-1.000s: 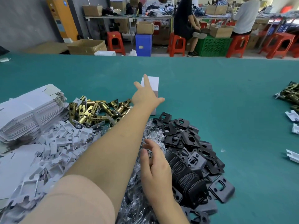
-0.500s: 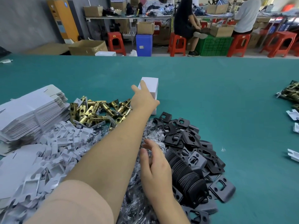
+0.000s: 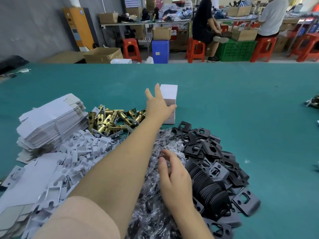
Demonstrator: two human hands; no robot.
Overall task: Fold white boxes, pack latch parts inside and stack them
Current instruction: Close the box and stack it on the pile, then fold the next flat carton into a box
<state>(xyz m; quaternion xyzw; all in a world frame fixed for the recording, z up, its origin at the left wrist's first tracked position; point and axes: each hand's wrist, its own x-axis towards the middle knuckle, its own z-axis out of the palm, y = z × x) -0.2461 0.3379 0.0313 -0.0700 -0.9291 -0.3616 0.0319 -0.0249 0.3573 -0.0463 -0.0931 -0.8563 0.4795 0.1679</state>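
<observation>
1. Teal felt covers the desk (image 3: 224, 104), and the small stack of closed white cardboard boxes (image 3: 170, 97) stands on it beyond the parts, just past the heaps.
2. Stretched far forward, the left hand (image 3: 158, 105) lies against the near left side of that stack with its fingers spread straight and its thumb across the front of a box; it curls round nothing.
3. Nearer the body, the right hand (image 3: 174, 175) hovers over the crinkled heap of clear plastic bags (image 3: 151, 204), fingers loosely bent and apart, holding nothing that shows.
4. Judging by this, the stacking step is in hand: a packed box sits on the pile and the left hand is steadying or squaring it.
5. Supplies for the following box lie around the arms: the pile of flat white box blanks (image 3: 51, 121) at far left, the brass latch bolts (image 3: 112, 119) behind, the white card inserts (image 3: 82, 152) in front of them, and the black metal strike plates (image 3: 212, 161) at right.
6. A likely next move is to draw the left hand back to the blanks and pick one flat sheet off the top cleanly, without nudging the stack out of line.
</observation>
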